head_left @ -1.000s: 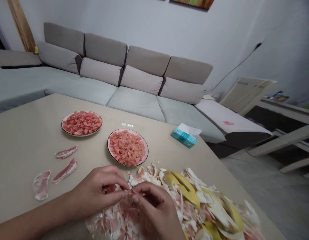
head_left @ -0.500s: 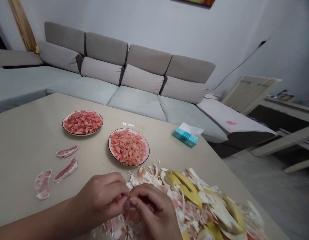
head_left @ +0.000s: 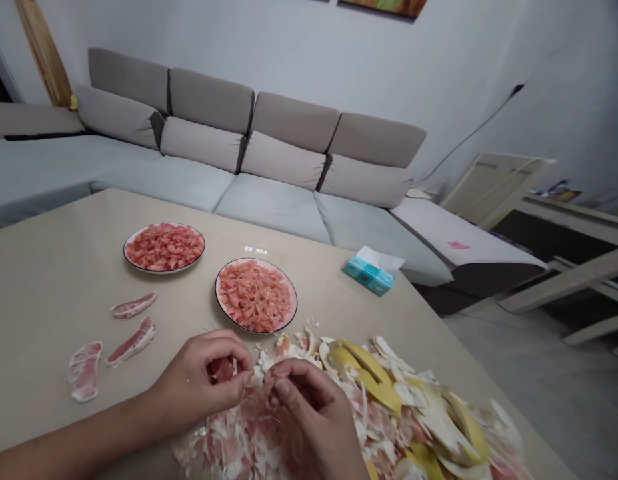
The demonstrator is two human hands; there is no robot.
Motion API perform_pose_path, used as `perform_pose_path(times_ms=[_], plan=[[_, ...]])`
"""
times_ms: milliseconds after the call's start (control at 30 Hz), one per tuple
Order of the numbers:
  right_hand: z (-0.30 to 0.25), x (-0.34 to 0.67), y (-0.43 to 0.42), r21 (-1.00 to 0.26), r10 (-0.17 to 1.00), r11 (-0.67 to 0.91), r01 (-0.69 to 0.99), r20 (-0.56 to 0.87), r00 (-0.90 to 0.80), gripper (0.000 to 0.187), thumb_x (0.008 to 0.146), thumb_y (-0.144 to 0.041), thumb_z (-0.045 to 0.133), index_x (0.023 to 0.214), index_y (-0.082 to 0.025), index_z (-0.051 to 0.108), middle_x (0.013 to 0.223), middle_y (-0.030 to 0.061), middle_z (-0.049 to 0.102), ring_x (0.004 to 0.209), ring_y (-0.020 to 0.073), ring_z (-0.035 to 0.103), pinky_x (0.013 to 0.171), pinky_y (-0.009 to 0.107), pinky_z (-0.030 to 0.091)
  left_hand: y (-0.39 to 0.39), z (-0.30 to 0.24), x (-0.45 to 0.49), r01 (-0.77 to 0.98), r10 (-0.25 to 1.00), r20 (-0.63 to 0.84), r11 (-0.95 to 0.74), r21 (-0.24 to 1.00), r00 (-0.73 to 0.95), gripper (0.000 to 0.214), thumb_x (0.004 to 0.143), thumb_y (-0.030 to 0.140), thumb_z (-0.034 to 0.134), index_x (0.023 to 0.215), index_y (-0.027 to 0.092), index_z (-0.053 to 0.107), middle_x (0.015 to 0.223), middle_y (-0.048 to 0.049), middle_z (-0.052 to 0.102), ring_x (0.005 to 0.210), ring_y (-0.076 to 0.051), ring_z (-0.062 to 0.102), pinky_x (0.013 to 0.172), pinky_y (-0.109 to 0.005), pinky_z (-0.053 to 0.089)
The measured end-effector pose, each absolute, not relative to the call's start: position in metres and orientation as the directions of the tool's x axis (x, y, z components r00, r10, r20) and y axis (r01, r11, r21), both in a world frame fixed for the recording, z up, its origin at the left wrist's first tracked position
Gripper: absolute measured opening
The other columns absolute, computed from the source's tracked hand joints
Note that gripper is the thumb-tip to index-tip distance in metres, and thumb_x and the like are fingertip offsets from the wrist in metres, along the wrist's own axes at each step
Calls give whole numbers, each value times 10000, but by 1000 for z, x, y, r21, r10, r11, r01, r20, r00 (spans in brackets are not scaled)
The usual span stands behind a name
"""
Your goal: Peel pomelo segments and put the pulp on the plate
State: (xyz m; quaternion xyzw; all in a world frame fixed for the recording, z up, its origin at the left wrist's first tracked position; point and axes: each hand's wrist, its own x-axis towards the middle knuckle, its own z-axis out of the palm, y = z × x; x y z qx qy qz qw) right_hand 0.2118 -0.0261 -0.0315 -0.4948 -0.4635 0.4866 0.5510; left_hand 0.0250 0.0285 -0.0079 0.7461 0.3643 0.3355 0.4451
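Observation:
Over a heap of peel and membrane [head_left: 239, 440], my left hand [head_left: 203, 373] curls closed, thumb against forefinger, around a pink bit of pomelo pulp [head_left: 221, 369]. Beside it my right hand [head_left: 319, 413] pinches a translucent pink piece of pomelo segment [head_left: 273, 383] between thumb and fingers. A small gap separates the two hands. Beyond them stands a dark-rimmed plate [head_left: 293, 313] piled with pink pomelo pulp [head_left: 256, 293]. Another plate [head_left: 133, 265] of pulp [head_left: 165, 247] sits farther left. Left of my hands lie unpeeled pomelo segments [head_left: 86, 371] with white membrane.
Yellow and white pomelo rinds [head_left: 369, 377] spread over the right side of the table [head_left: 39, 267]. A blue tissue pack [head_left: 369, 273] lies near the far right edge. A grey sofa [head_left: 273, 200] runs behind the table, and a white chair [head_left: 489, 183] stands at right.
My hands have parted slightly, the left moving up and to the left with its fingers curled around pulp. The right stays nearly in place. The camera view has shifted a little.

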Motion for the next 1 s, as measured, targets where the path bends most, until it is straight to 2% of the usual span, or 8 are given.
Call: perform_pose_path(times_ms=[200, 300, 367, 500, 633, 733, 833, 1000], plan=[[-32, 212, -23, -934, 995, -102, -343, -90, -49, 245, 758, -419, 759, 820, -191, 695, 728, 23, 633, 622, 129, 569, 590, 235, 503, 29, -11, 25, 264, 843, 151, -325, 908, 516, 191, 774, 118, 556, 852, 198, 711, 853, -20, 658, 745, -145, 576, 630, -230, 411], [-26, 214, -22, -941, 997, -77, -329, -77, -14, 244, 755, -413, 763, 813, -190, 686, 746, 19, 627, 637, 124, 560, 597, 228, 505, 31, -13, 26, 311, 824, 132, -349, 884, 551, 166, 819, 194, 561, 706, 173, 681, 758, -17, 631, 691, -142, 559, 620, -235, 400], [-17, 220, -19, -970, 997, -50, -238, -62, 44, 254, 751, -418, 763, 830, -190, 684, 790, 23, 645, 676, 137, 580, 636, 245, 524, 33, -14, 26, 341, 813, 129, -375, 862, 567, 209, 839, 222, 547, 677, 167, 667, 718, -13, 609, 668, -140, 544, 617, -237, 392], [10, 238, 9, -992, 995, 19, 122, 30, 93, 268, 768, -405, 730, 879, -169, 672, 824, 51, 679, 731, 177, 627, 700, 294, 538, 35, -17, 26, 352, 837, 135, -363, 863, 531, 196, 797, 133, 518, 893, 191, 678, 795, -4, 629, 707, -146, 544, 644, -230, 395], [35, 245, 64, -796, 968, 185, 576, 249, 34, 124, 809, -263, 604, 843, -161, 666, 855, 66, 706, 791, 186, 656, 748, 301, 533, 36, -22, 28, 354, 837, 107, -338, 872, 536, 184, 826, 209, 528, 698, 173, 656, 666, 19, 562, 632, -135, 489, 597, -226, 350], [42, 242, 107, -721, 964, 201, 663, 266, -2, 129, 752, -130, 579, 786, -169, 696, 820, 54, 733, 791, 188, 673, 767, 301, 518, 38, -27, 30, 318, 854, 95, -290, 902, 511, 362, 873, 334, 509, 566, 161, 590, 598, 28, 491, 597, -131, 458, 587, -233, 333], [43, 239, 133, -674, 968, 195, 712, 250, -29, 239, 704, -40, 550, 763, -186, 730, 790, 44, 757, 775, 195, 693, 759, 303, 512, 42, -29, 31, 206, 892, 25, -131, 970, 450, 230, 850, 356, 544, 756, 165, 631, 644, 32, 524, 601, -132, 462, 562, -221, 329], [48, 238, 128, -623, 959, 216, 752, 280, -43, 194, 770, -128, 557, 781, -189, 742, 815, 51, 763, 789, 201, 697, 747, 292, 503, 46, -31, 29, 102, 887, -36, -13, 995, 460, 357, 844, 464, 556, 679, 152, 613, 587, 35, 485, 566, -121, 433, 529, -209, 314]])
